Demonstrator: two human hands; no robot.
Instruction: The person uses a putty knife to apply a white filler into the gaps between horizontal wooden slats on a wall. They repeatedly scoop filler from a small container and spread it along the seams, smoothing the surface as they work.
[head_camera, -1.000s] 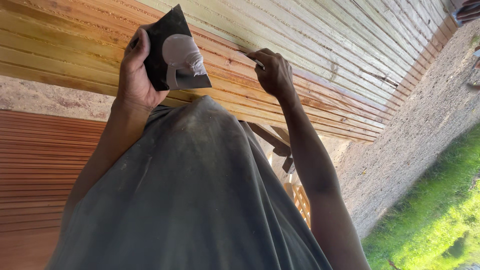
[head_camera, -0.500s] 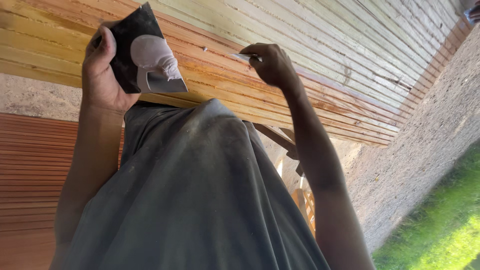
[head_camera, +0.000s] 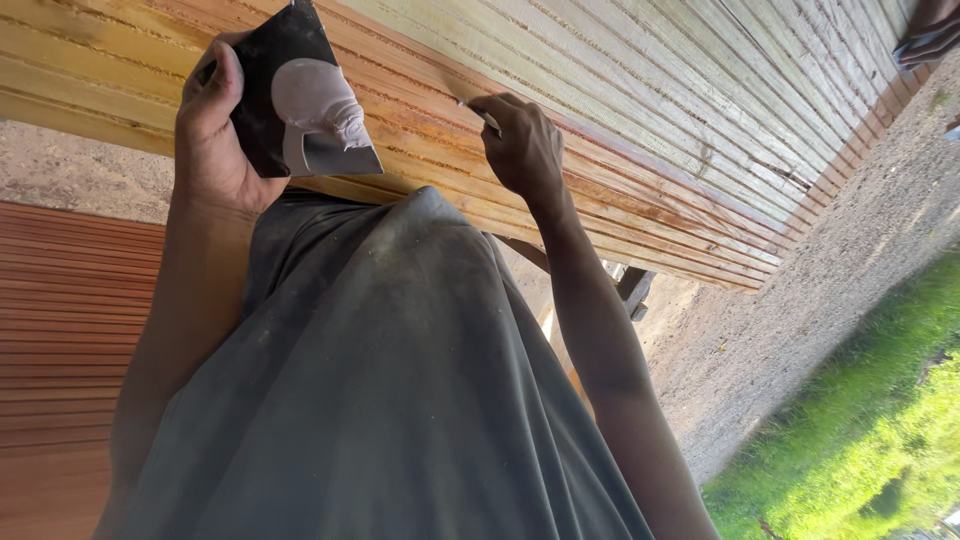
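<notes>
- You are pressing a small putty knife (head_camera: 478, 112) into a groove of the grooved wooden panel (head_camera: 640, 150) with your right hand (head_camera: 525, 150); its grip is pressed together, pinching the tool, and only a sliver of blade is showing past the fingers.
- You are holding a dark square board (head_camera: 285, 100) in your left hand (head_camera: 212, 135), the grip clamping one edge with the thumb lying over the rim; a mound of pale putty (head_camera: 315, 100) is sitting on it, just beside the panel's near edge.
- To do this well, judge the blade angle low and keep drawing along the groove, not across it, so the filler is packing into the seam rather than smearing over the ribs.
- Keep the board tilted toward you so the putty is not sliding off its lower corner.
- The panel is lying on a worktop whose dark supports (head_camera: 632, 290) are showing beneath the far side, near your right forearm.
- The panel's near edge is running just in front of your grey shirt (head_camera: 400, 400), leaving little room between body and wood.
- More ribbed reddish boards (head_camera: 60, 330) are lying to your left, well apart from the hands.
- Open gravel ground (head_camera: 800, 330) and grass (head_camera: 880, 430) are lying to your right, giving free room for your elbow.
</notes>
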